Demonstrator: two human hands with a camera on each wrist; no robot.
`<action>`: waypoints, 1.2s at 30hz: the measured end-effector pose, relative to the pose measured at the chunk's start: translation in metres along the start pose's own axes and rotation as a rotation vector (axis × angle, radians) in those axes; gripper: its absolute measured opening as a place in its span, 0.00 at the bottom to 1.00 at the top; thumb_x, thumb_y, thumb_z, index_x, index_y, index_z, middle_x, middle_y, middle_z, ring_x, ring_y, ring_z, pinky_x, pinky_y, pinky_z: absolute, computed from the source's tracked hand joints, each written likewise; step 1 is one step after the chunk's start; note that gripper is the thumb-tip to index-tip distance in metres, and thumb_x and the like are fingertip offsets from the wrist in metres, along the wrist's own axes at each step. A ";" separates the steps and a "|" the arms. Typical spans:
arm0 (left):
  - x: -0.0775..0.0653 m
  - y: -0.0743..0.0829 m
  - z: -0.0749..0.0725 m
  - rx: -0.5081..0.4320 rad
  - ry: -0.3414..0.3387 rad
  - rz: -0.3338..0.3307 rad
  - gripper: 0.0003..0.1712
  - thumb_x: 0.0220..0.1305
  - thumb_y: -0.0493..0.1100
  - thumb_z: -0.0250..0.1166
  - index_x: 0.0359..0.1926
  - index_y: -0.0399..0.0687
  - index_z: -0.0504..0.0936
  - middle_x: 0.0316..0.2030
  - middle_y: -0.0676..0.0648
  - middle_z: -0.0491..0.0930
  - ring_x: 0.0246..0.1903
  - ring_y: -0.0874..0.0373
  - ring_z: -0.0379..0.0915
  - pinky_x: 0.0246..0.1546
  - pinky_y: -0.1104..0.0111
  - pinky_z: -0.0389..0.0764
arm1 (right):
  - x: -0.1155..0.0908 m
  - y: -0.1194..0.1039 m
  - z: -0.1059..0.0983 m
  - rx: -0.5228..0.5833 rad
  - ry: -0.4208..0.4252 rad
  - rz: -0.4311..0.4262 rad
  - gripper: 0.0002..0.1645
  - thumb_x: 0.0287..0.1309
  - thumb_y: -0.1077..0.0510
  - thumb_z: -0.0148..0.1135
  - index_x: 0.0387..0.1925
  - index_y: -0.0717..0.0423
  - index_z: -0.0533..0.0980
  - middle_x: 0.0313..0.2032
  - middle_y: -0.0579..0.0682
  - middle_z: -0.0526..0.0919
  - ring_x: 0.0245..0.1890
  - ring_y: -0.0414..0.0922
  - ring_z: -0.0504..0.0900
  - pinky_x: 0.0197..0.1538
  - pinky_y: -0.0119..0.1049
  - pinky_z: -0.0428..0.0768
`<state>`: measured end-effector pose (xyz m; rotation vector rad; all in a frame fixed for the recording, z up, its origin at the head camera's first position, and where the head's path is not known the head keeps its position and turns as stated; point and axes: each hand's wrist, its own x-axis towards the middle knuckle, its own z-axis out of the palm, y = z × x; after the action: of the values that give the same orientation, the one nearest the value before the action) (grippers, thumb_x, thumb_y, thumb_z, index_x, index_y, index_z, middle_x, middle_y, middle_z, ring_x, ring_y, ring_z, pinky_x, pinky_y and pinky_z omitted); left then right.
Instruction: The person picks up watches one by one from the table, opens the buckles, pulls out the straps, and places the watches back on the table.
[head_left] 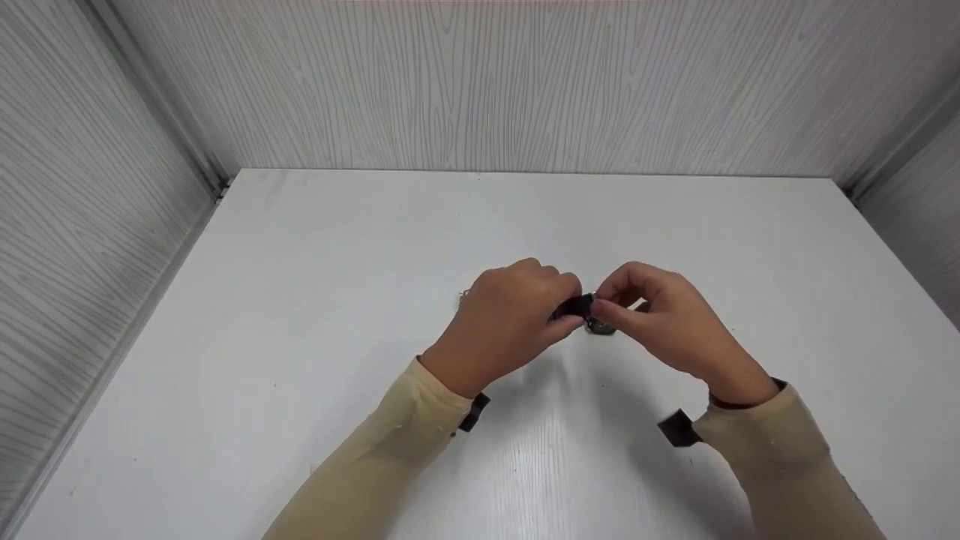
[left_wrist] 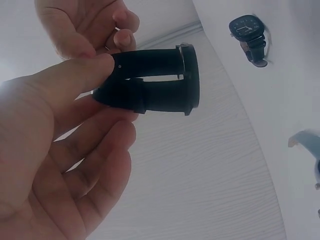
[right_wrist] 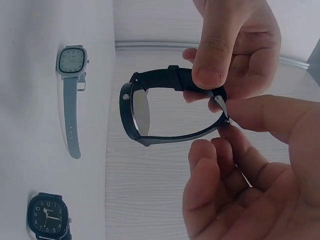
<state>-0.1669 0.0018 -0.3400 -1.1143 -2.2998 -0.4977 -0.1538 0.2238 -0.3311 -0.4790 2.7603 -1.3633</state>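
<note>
A black wristwatch (right_wrist: 128,111) is held up above the table, its strap bent round into a loop. My left hand (head_left: 517,304) pinches the strap between thumb and fingers, beside the strap keeper. At the buckle (right_wrist: 220,103), my right hand (head_left: 664,319) grips the strap's end with thumb and fingertips. From the left wrist the watch (left_wrist: 165,62) appears edge-on, so its dial is hidden. In the head view the hands cover much of it.
On the white table (head_left: 337,255) lie a watch (right_wrist: 71,62) with a pale grey-blue strap and another black watch (right_wrist: 48,216), both face up. Wood-grain panels (head_left: 465,82) stand behind and at both sides. Black wrist mounts (head_left: 679,428) sit at the beige sleeves.
</note>
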 end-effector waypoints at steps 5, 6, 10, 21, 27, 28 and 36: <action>0.001 0.002 0.004 0.010 -0.017 0.007 0.08 0.65 0.44 0.71 0.32 0.47 0.83 0.22 0.52 0.77 0.24 0.58 0.70 0.22 0.69 0.72 | 0.000 0.002 0.000 0.012 -0.038 0.016 0.04 0.70 0.59 0.63 0.38 0.57 0.79 0.35 0.51 0.84 0.34 0.48 0.81 0.34 0.33 0.77; 0.001 0.002 0.004 0.004 -0.017 0.005 0.07 0.65 0.44 0.70 0.32 0.47 0.82 0.22 0.52 0.77 0.24 0.58 0.69 0.22 0.69 0.72 | 0.000 0.003 0.000 0.023 -0.045 0.012 0.05 0.70 0.59 0.62 0.38 0.57 0.79 0.35 0.52 0.83 0.33 0.48 0.81 0.34 0.33 0.77; 0.001 0.001 0.003 -0.082 -0.016 -0.025 0.04 0.65 0.41 0.67 0.32 0.48 0.83 0.22 0.53 0.77 0.25 0.60 0.69 0.23 0.69 0.71 | 0.000 0.003 0.001 0.062 -0.046 -0.020 0.05 0.72 0.59 0.61 0.40 0.58 0.77 0.38 0.53 0.83 0.37 0.48 0.82 0.38 0.34 0.79; 0.005 -0.008 -0.004 -0.464 -0.225 -0.262 0.10 0.74 0.48 0.64 0.49 0.52 0.87 0.40 0.59 0.86 0.39 0.66 0.77 0.43 0.72 0.77 | 0.002 0.006 0.001 0.066 -0.002 -0.162 0.07 0.70 0.60 0.65 0.47 0.52 0.81 0.39 0.46 0.85 0.41 0.45 0.83 0.44 0.36 0.80; 0.005 -0.012 -0.001 -0.587 -0.242 -0.303 0.12 0.73 0.47 0.65 0.52 0.51 0.85 0.43 0.59 0.85 0.41 0.68 0.77 0.43 0.71 0.79 | 0.003 0.007 0.001 0.166 0.010 -0.148 0.05 0.69 0.63 0.64 0.44 0.59 0.78 0.38 0.54 0.83 0.38 0.48 0.82 0.40 0.36 0.86; 0.005 -0.013 0.000 -0.604 -0.245 -0.316 0.12 0.73 0.47 0.65 0.52 0.52 0.85 0.42 0.59 0.85 0.40 0.69 0.78 0.42 0.71 0.79 | 0.003 0.007 0.001 0.181 0.018 -0.148 0.05 0.69 0.64 0.64 0.44 0.60 0.78 0.38 0.55 0.83 0.38 0.49 0.82 0.40 0.37 0.86; 0.003 -0.016 0.002 -0.593 -0.282 -0.357 0.09 0.72 0.51 0.64 0.44 0.54 0.86 0.34 0.63 0.86 0.37 0.72 0.79 0.38 0.68 0.78 | 0.004 0.009 0.000 0.138 0.039 -0.164 0.06 0.69 0.65 0.63 0.45 0.60 0.77 0.39 0.53 0.83 0.39 0.47 0.82 0.40 0.33 0.83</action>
<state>-0.1819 -0.0041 -0.3412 -1.0773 -2.7008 -1.2989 -0.1597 0.2278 -0.3378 -0.6916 2.6838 -1.6006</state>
